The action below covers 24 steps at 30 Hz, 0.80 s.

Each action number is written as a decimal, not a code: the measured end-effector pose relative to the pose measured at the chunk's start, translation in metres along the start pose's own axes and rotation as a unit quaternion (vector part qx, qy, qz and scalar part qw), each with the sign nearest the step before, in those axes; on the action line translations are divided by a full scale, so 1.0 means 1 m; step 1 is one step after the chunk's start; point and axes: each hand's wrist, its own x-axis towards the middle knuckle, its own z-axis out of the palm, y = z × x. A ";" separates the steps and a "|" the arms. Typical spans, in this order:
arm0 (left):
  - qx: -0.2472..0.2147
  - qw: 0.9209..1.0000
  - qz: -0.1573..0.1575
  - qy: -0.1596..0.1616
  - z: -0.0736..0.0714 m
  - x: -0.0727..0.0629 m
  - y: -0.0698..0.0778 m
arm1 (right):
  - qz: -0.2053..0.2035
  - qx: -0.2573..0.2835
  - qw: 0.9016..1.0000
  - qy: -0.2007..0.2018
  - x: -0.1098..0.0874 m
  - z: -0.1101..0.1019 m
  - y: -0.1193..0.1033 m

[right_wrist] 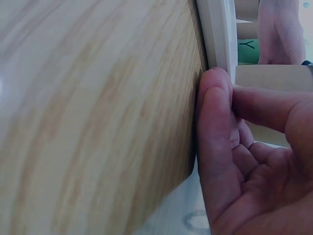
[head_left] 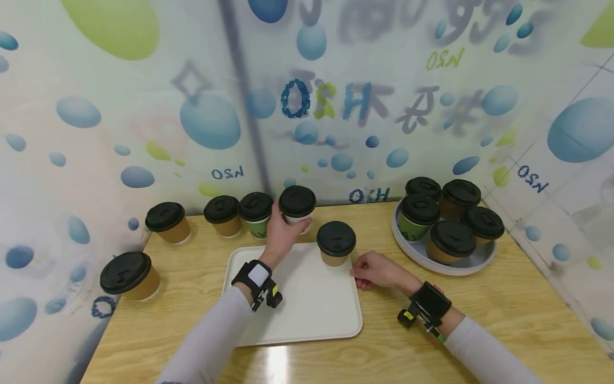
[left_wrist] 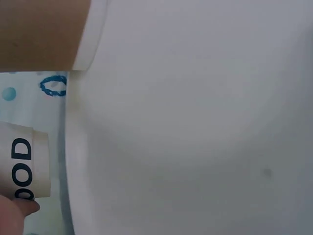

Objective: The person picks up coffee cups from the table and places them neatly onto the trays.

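My left hand (head_left: 282, 234) grips a white paper cup (head_left: 297, 217) with a black lid, beyond the tray's back edge. Dark letters show on that cup's side (left_wrist: 22, 161) in the left wrist view. At the right rim of the white tray (head_left: 307, 314), my right hand (head_left: 379, 269) pinches the edge between thumb and fingers (right_wrist: 215, 107). A brown paper cup (head_left: 334, 260) with a black lid stands upright on the tray's back right corner. Just left of the held cup is a green lidded cup (head_left: 259, 228).
More brown lidded cups stand on the wooden table: one (head_left: 225, 226) beside the green cup, two (head_left: 175, 232) (head_left: 144, 285) farther left. At right, a round pale dish (head_left: 446, 269) holds several lidded cups. A patterned curtain (head_left: 216, 122) rises behind.
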 end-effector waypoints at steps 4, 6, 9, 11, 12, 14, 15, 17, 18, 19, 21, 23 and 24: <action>0.002 1.000 -0.003 -0.011 -0.009 -0.013 0.005 | -0.014 0.002 1.000 0.001 -0.001 -0.001 0.000; 0.005 1.000 -0.003 -0.019 -0.010 -0.020 0.008 | -0.023 0.003 1.000 0.000 -0.002 -0.002 0.000; -0.012 1.000 0.004 -0.026 -0.010 -0.031 0.011 | -0.031 0.005 1.000 -0.003 -0.002 -0.001 0.000; -0.038 0.999 0.008 -0.029 -0.010 -0.036 0.014 | -0.030 0.004 1.000 -0.005 -0.003 -0.001 0.000; -0.051 0.998 0.010 -0.030 -0.010 -0.039 0.016 | -0.028 0.003 1.000 -0.004 -0.003 -0.001 0.000; -0.073 0.997 0.011 -0.031 -0.011 -0.044 0.019 | -0.024 -0.002 1.000 -0.001 -0.002 -0.001 0.000; -0.079 0.996 0.011 -0.031 -0.012 -0.047 0.020 | -0.022 -0.004 1.000 0.001 -0.002 -0.001 0.000; -0.085 0.996 0.011 -0.029 -0.013 -0.052 0.022 | -0.019 -0.008 1.000 0.005 -0.002 -0.001 0.000; -0.086 0.996 0.010 -0.027 -0.013 -0.054 0.022 | -0.018 -0.010 1.000 0.006 -0.002 -0.001 0.000; -0.085 0.996 0.007 -0.024 -0.013 -0.057 0.023 | -0.019 -0.011 1.000 0.006 -0.002 -0.001 0.000; -0.087 0.996 0.003 -0.013 -0.014 -0.061 0.024 | -0.021 -0.011 1.000 0.004 -0.002 0.000 0.000; -0.088 0.996 -0.001 -0.002 -0.015 -0.066 0.026 | -0.024 -0.010 1.000 0.002 -0.002 0.000 0.000; -0.086 0.996 -0.003 0.004 -0.016 -0.068 0.026 | -0.026 -0.009 1.000 0.002 -0.003 0.001 0.000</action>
